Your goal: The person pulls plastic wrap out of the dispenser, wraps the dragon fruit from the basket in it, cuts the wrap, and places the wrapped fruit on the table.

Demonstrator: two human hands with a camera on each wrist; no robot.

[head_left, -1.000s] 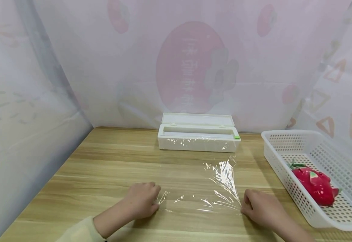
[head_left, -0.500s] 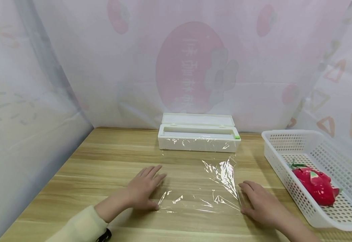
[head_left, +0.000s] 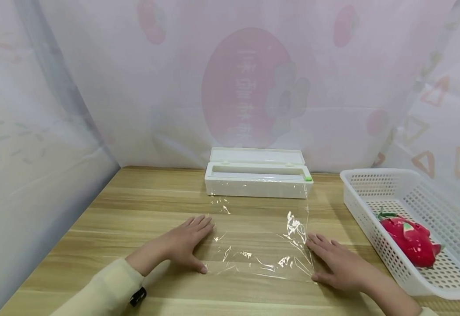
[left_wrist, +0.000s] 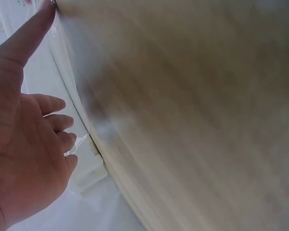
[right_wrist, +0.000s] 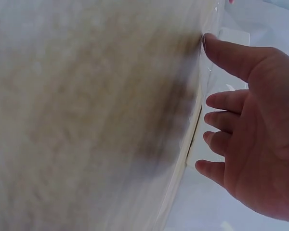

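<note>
A sheet of clear plastic wrap (head_left: 259, 245) stretches over the wooden table from a white wrap dispenser box (head_left: 258, 188) at the back, whose lid stands up. My left hand (head_left: 186, 241) is spread at the wrap's left near corner, thumb tip at the film's edge. In the left wrist view its fingers (left_wrist: 60, 122) are extended and apart from the thumb. At the right near corner my right hand (head_left: 336, 263) lies with fingers straight and thumb on the film's edge. The right wrist view shows that thumb (right_wrist: 231, 55) touching the film.
On the right stands a white perforated plastic basket (head_left: 388, 259) with a shiny red dragon fruit (head_left: 409, 241) in it. A green slider (head_left: 308, 178) sits at the right end of the dispenser's front edge. A printed curtain (head_left: 167, 101) hangs behind the table (head_left: 127, 219).
Both hands have uncurled from the film's near corners and now lie with fingers spread. The creases and glints in the film have shifted. The view has moved slightly.
</note>
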